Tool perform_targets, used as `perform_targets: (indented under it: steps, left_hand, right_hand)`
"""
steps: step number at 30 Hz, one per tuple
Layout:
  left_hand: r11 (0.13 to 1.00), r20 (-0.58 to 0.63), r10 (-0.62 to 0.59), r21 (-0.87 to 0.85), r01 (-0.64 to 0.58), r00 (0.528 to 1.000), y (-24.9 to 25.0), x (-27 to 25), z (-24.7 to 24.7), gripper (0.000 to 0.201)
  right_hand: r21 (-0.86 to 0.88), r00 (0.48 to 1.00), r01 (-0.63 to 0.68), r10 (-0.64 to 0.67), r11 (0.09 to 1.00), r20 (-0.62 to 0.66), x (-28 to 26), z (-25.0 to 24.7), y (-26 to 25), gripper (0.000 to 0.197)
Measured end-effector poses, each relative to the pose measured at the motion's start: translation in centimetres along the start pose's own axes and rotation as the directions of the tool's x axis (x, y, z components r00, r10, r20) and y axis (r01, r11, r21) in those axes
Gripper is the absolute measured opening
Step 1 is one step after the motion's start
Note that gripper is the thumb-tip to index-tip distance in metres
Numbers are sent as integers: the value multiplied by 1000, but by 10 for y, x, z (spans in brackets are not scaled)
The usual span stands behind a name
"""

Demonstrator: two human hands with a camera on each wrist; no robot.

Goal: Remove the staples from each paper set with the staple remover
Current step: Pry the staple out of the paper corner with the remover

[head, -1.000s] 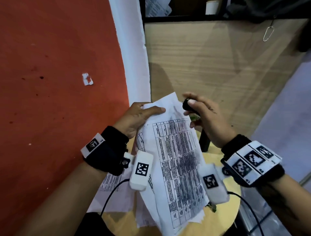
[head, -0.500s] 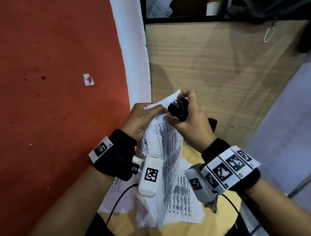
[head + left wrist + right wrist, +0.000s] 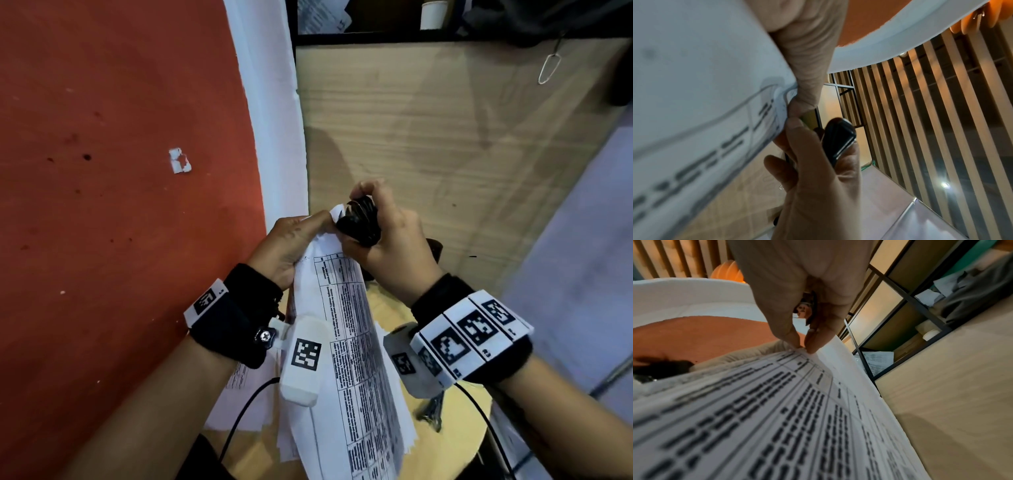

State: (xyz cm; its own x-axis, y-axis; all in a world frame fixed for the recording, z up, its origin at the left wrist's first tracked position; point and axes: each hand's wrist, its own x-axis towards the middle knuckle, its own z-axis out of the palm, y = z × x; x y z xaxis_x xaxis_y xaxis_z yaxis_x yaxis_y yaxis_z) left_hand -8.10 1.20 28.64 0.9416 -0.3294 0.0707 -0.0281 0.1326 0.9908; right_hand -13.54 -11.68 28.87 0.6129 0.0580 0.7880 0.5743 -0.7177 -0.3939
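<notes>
Floor: matte red surface (image 3: 120, 171), speckled with dark spots, with one torn white paper scrap (image 3: 179, 160) lying on it.
Cabinet side: pale wood-grain panel (image 3: 445, 137), flat and smooth, with a thin wire loop (image 3: 549, 68) hanging at its upper right.
Shelf unit: dark-framed compartments (image 3: 906, 298); one lower compartment holds printed sheets (image 3: 877, 361), another a pale cylindrical roll (image 3: 929, 334), and an upper one crumpled papers and dark cloth.
Table: round, light wood top (image 3: 459, 421), with loose printed pages (image 3: 246, 394) spread on it under the hands.
Paper set: white sheets (image 3: 346, 359) printed with a dense black table, held up off the table and bowed lengthwise; the top corner sits between both hands.
Left hand: (image 3: 291, 243) thumb and fingers pinch the paper set's top corner from the left, fingers curled tight on it.
Right hand: (image 3: 390, 246) closed around the staple remover, thumb and forefinger meeting at the corner of the paper.
Staple remover: black, glossy, rounded body (image 3: 359, 222) with ribbed grips, pressed to the pinched corner; whether its claws have caught a staple cannot be told.
</notes>
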Motion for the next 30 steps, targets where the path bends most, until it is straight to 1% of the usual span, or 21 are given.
perform_targets:
  steps: [2,4,6,8,11,13,15,16,17,18,19,21,23,25,27,29,30]
  left_hand:
    - [1000,10,-1,-9,1,1000,-1,0,-2,37]
    - [1000,22,-1,3,1,1000,-1,0,-2,25]
    - [999,9,5,47,-6,1000,0,-1,-2,20]
    - [993,5,30,115,-30,1000,-1,-1,-2,19]
    - [979,42,97,177,-103,994,2,-5,-2,28]
    - [971,51,133,192,-140,990,2,-7,-2,19]
    - [953,61,196,224,-204,979,2,-9,-1,7]
    - [943,63,225,238,-234,972,3,-11,0,11]
    - [931,61,245,262,-252,968,3,-12,1,24]
    - [920,55,258,289,-263,964,2,-13,1,35]
    - [907,59,278,313,-282,959,3,-13,1,40]
    - [873,56,319,372,-316,946,2,-13,1,38]
    - [843,23,351,428,-326,936,1,-9,-4,33]
    - [835,-20,355,457,-308,935,-4,-3,-12,35]
    - [832,-48,344,479,-280,938,-8,3,-23,44]
    - [826,-68,332,503,-255,941,-13,8,-33,56]
    - [824,-71,324,511,-245,943,-15,10,-36,61]
  right_hand:
    - [32,1000,-22,21,999,19,0,-1,4,41]
    - [49,999,-20,19,999,32,0,-1,7,42]
    - [59,1000,-8,6,998,31,-2,-1,10,42]
    - [71,999,-10,8,997,32,-2,-2,14,42]
    - [110,998,-53,49,992,39,0,-3,17,42]
    - [153,994,-104,96,983,58,2,-5,16,41]
    - [190,985,-168,155,967,81,5,-6,14,40]
    - [215,976,-211,195,954,95,6,-6,14,39]
    - [258,963,-266,244,929,114,7,-6,13,38]
    - [319,942,-333,303,887,141,8,-4,13,37]
    - [378,918,-397,360,836,166,8,-2,13,35]
    - [473,877,-474,443,743,185,9,1,15,35]
    - [522,857,-491,495,697,146,9,2,19,39]
    - [488,840,-500,538,715,71,8,3,30,41]
    - [368,820,-536,572,760,14,3,3,42,42]
    - [189,820,-567,572,802,32,-5,2,52,43]
    - [100,818,-575,572,812,63,-9,1,56,42]
